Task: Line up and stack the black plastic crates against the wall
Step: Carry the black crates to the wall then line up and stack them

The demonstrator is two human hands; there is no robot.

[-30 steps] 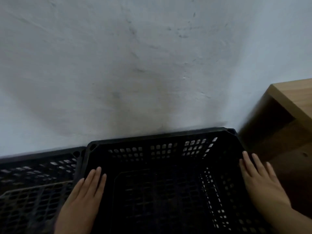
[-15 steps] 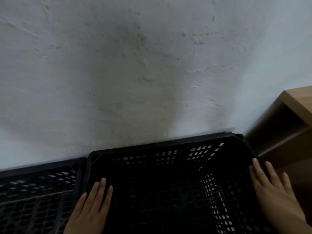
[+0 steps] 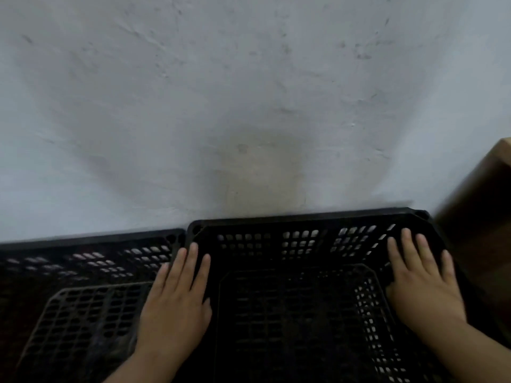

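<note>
Black perforated plastic: two open-topped crates stand side by side, long rims running along the wall (image 3: 221, 106).

Right-hand crate (image 3: 304, 217): its back rim touches the pale, scuffed plaster. Its left corner is just beside the back right corner of the left-hand crate (image 3: 83, 272), whose back rim also meets the wall. The right-hand crate's rim shows higher in the view than its neighbour's (whether anything lies under it cannot be told from here).

Left hand (image 3: 177, 299): palm down on the left rim of the right-hand crate, at the seam between the two crates. Its fingers (image 3: 190, 261) are straight, close together and point toward the wall, gripping nothing.

Right hand (image 3: 420, 283): palm down on the right rim of the same crate, near its back right corner. Its fingers (image 3: 409, 250) are extended and slightly spread, lying flat on the plastic and not curled round it. The thumb sits at the inner side of the rim, and its pose is unclear.

Wooden furniture (image 3: 486, 217) stands just right of the right-hand crate, also against the wall. The lighting is dim and both crate floors are dark.
</note>
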